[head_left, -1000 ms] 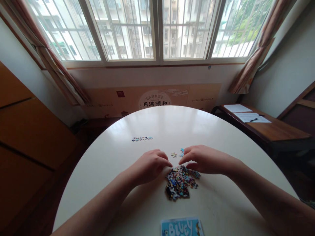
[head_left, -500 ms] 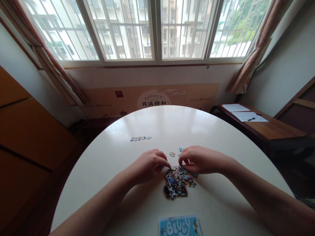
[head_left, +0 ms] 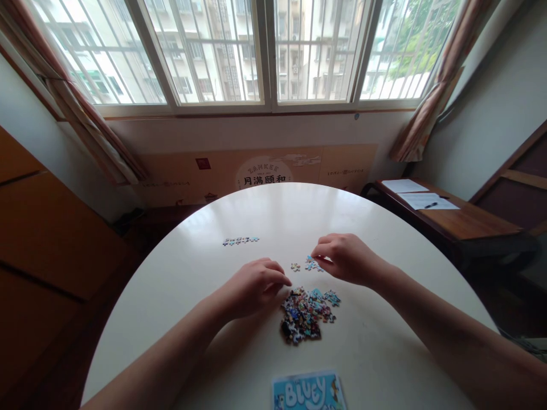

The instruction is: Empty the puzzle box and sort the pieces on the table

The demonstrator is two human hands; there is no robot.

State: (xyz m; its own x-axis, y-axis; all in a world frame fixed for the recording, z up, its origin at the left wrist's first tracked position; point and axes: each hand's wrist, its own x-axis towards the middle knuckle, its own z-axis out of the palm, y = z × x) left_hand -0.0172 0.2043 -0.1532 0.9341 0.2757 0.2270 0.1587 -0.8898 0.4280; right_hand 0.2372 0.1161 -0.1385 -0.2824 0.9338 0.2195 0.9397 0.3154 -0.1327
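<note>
A heap of small jigsaw puzzle pieces (head_left: 303, 316) in mixed colours lies on the white round table (head_left: 179, 273). My left hand (head_left: 258, 282) hovers low at its upper left edge, index finger stretched out and the other fingers loosely bent; no piece shows at the fingertips. Beyond the heap, my right hand (head_left: 346, 256) pinches a light blue puzzle piece (head_left: 310, 259) between thumb and fingers, beside a few other blue and white pieces (head_left: 315, 266). To their left sits a single yellowish piece (head_left: 296, 266).
A joined strip of puzzle pieces (head_left: 240, 241) lies farther back on the left. At the near edge is a blue card marked "Bluey" (head_left: 308, 392). A wooden side table (head_left: 478, 216) with papers (head_left: 427, 200) and a pen stands at right, under barred windows.
My right hand has moved away from the heap, up to the small group of blue pieces. My left hand stays close to the heap's edge. The view has shifted slightly.
</note>
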